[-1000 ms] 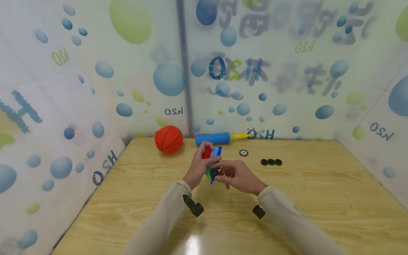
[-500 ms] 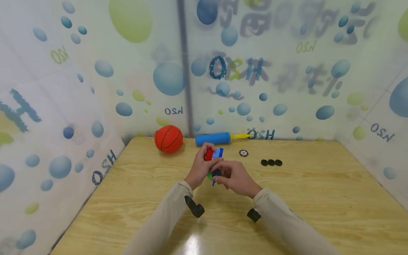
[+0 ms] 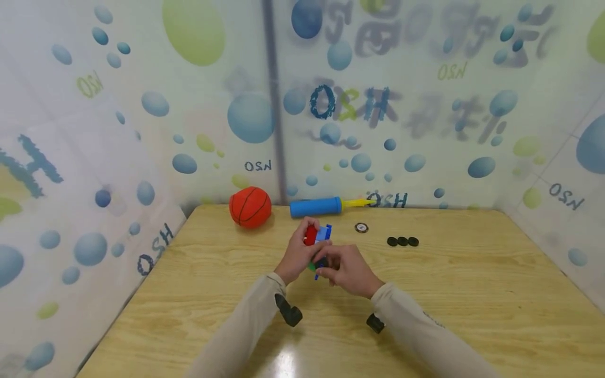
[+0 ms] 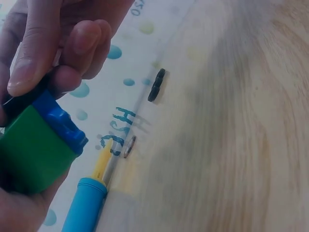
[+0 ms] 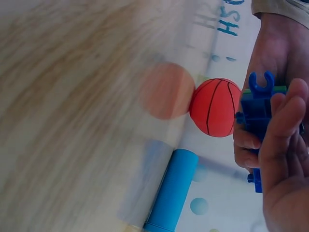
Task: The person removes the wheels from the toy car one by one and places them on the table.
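In the head view my left hand (image 3: 296, 257) grips a small toy vehicle made of red, light blue and green blocks (image 3: 323, 233). My right hand (image 3: 352, 270) pinches a black wheel (image 3: 321, 262) at the toy's near end, its fingertips covering part of it. The left wrist view has the right thumb pressing on the black wheel (image 4: 25, 102), beside a green block (image 4: 34, 152) and the blue chassis (image 4: 60, 123). A blue hook (image 5: 261, 88) sticks out of the chassis in the right wrist view. The palms hide the rest of the toy.
Three black wheels (image 3: 402, 241) lie in a row on the wooden table (image 3: 449, 294). Left of them is a round chip (image 3: 361, 228). A blue pump (image 3: 315, 207) with a yellow nozzle and a red basketball (image 3: 250, 207) stand along the back wall.
My right hand has moved slightly left and its fingers have closed in over the black wheel. Both hands sit a little lower in the head view. The toy stays in my left hand.
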`<state>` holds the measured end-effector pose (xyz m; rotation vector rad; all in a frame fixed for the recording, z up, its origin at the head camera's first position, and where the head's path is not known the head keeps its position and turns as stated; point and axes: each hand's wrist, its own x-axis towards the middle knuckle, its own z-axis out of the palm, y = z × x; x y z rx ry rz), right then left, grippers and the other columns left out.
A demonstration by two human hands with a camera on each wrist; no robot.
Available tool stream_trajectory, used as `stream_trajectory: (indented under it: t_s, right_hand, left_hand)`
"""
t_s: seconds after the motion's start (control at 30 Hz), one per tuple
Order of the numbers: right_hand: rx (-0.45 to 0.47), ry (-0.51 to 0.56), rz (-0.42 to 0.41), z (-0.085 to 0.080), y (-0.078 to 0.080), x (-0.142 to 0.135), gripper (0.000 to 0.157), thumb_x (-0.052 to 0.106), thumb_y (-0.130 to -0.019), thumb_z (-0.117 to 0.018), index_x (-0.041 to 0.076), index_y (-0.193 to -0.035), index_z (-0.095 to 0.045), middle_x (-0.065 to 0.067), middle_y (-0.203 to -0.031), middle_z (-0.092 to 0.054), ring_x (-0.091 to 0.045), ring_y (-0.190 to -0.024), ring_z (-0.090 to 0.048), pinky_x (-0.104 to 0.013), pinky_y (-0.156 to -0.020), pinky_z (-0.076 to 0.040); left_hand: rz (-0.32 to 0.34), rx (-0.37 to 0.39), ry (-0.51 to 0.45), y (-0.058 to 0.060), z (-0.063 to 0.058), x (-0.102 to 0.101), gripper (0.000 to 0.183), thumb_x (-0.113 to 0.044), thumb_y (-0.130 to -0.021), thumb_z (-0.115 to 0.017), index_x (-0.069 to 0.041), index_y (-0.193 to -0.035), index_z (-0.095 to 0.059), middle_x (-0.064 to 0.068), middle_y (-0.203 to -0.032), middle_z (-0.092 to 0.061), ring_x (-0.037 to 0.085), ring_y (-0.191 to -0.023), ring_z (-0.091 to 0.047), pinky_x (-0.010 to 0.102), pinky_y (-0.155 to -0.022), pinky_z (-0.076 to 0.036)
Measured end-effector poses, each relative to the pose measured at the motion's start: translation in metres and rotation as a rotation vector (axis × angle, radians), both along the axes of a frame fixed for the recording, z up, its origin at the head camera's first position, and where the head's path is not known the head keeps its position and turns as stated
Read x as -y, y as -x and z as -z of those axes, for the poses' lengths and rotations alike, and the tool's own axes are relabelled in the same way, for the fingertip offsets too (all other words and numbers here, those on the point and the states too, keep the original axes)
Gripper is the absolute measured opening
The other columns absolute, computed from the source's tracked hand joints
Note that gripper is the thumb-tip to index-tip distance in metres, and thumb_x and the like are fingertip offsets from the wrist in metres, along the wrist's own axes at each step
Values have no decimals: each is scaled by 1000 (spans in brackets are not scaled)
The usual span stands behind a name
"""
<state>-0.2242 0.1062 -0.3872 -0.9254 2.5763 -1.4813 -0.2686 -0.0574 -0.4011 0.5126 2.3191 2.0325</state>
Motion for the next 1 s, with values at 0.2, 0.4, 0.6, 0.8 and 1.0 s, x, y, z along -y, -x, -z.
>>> stream_trajectory:
  t_s: [0.2, 0.4, 0.6, 0.8, 1.0]
  right_hand:
    - [-5, -7, 1, 7, -1, -1, 13, 4, -89, -73, 5, -102, -72, -16, -68, -67, -5, -50, -59, -25, -50, -53]
    - [-12, 12, -26, 6, -5, -4, 13, 3, -88, -74, 3, -101, -72, -19, -76, -71, -11, -57, -69, -23, -56, -58]
    - [-204, -67, -72, 1, -9, -7, 12, 1, -87, -74, 2, -98, -72, -12, -77, -73, -6, -59, -68, -16, -60, -56]
    - [-36, -41, -101, -10, -6, -21, 24, 6, -87, -75, 5, -111, -70, -8, -72, -68, -13, -62, -73, -25, -59, -60]
    - [23, -68, -71, -13, -5, -50, 32, 6, -90, -73, 7, -121, -67, -8, -80, -70, -19, -70, -76, -25, -62, -61]
  left_hand:
    - [-2, -26, 39, 1, 3, 0, 32, -12, -93, -70, -13, -113, -46, 9, -113, -50, 21, -99, -53, 26, -76, -50]
    - [6, -127, 106, -2, 2, -1, 33, -16, -91, -74, -13, -112, -48, 11, -111, -53, 21, -94, -54, 23, -69, -51]
    - [12, -119, 114, 0, 3, -1, 32, -18, -92, -74, -14, -111, -49, 9, -109, -54, 18, -90, -55, 21, -68, -51]
    - [20, -113, 212, -3, 0, 4, 29, -16, -92, -74, -17, -113, -54, 9, -120, -58, 23, -102, -57, 27, -76, -57]
    - [121, 22, 154, -2, -6, 7, 32, -12, -92, -72, -16, -117, -52, 15, -124, -56, 26, -100, -66, 37, -73, -63]
